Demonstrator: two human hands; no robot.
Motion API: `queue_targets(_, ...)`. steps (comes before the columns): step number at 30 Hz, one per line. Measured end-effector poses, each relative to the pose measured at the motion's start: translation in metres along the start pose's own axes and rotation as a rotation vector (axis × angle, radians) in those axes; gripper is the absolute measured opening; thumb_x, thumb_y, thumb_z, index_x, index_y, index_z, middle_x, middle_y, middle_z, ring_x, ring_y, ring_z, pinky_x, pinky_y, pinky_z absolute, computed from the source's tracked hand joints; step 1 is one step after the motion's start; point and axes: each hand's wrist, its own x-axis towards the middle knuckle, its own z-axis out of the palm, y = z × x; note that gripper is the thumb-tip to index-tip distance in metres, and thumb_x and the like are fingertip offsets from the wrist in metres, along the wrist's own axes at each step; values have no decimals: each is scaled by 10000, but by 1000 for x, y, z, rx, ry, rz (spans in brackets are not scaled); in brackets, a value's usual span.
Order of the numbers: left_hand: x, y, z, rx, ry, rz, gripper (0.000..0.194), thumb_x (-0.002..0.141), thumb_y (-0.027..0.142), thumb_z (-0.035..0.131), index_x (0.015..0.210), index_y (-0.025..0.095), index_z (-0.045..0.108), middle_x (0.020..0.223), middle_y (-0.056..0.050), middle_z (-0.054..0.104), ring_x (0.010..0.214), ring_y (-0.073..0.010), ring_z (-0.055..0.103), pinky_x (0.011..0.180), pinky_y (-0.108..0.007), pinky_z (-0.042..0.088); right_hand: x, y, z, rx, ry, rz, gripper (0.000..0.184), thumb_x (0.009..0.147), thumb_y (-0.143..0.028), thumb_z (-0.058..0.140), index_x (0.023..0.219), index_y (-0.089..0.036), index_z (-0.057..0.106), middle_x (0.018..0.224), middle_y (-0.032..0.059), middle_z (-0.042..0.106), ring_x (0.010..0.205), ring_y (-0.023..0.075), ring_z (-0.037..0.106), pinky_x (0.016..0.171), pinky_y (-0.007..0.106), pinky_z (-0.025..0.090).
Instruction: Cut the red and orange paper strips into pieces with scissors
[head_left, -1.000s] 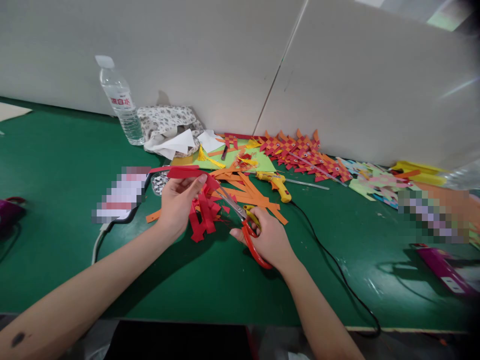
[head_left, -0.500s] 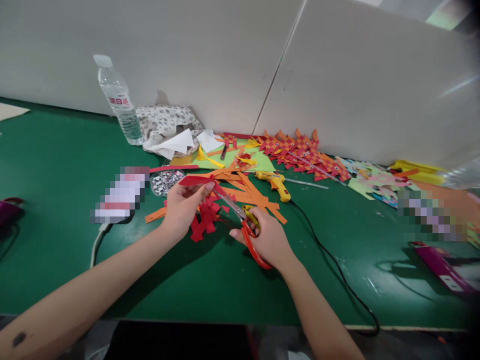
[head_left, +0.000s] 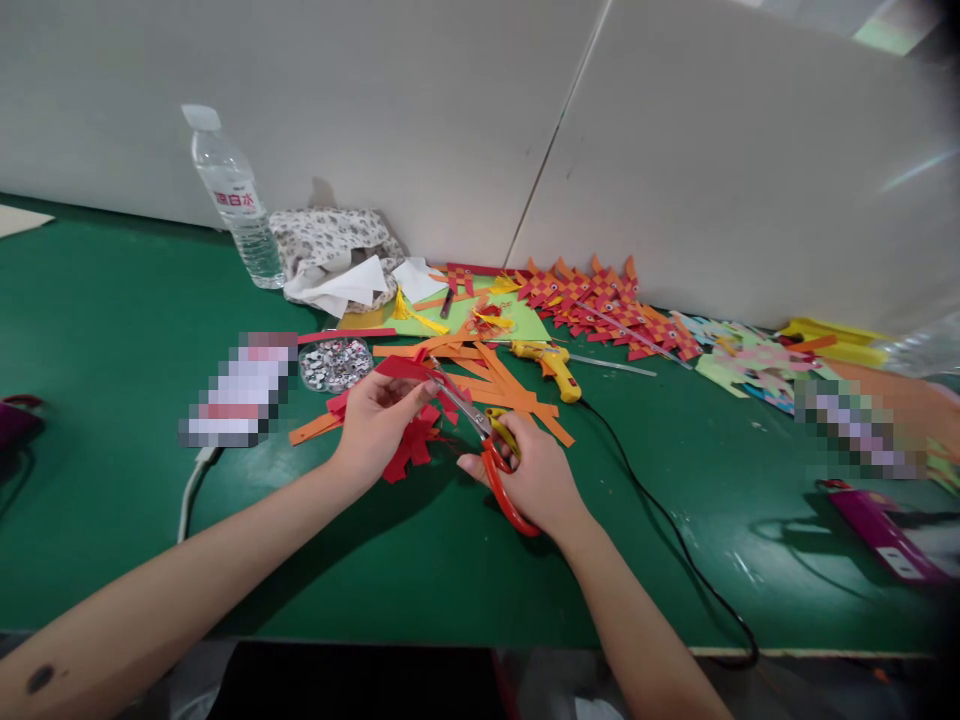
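Between the thumb and fingers of my left hand (head_left: 379,415) is a red paper strip (head_left: 405,369). My right hand (head_left: 536,470) is closed around the handles of a pair of scissors (head_left: 474,415), one handle red-orange and the other showing yellow. The blades point up and left, their tips at the strip beside my left thumb. Whether the blades are closed on the paper I cannot tell. Under and behind my hands lie red paper scraps (head_left: 411,452) and loose orange paper strips (head_left: 510,385).
A yellow glue gun (head_left: 551,368) with a black cord lies to the right. Woven red-orange paper fish (head_left: 600,300) are heaped along the wall. On the left are a box of googly eyes (head_left: 335,364), a phone (head_left: 244,390), a water bottle (head_left: 238,205) and a tissue pouch (head_left: 337,245).
My left hand has moved slightly right and down with the red strip, which has turned and shows less of its length. The scissors have stayed nearly in place.
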Motion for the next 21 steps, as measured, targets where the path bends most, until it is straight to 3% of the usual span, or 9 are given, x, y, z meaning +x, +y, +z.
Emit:
queue_targets(13,-6,2,6,-196,-37,-165,202,623,263,774,654,164,600,566,48,584,458,-51,483,465,-177,405,-1,-1,2,5,63,-53,375,656,-528,643,712,-218,439,577,-48,451,487,109,423,459,222,307)
queue_targets(21,-3,1,6,-203,-48,-180,190,625,256,765,637,175,593,532,59,572,437,-48,469,452,-182,389,-1,1,3,50,60,-72,391,659,-519,647,647,-221,395,530,-63,400,474,103,387,457,222,295)
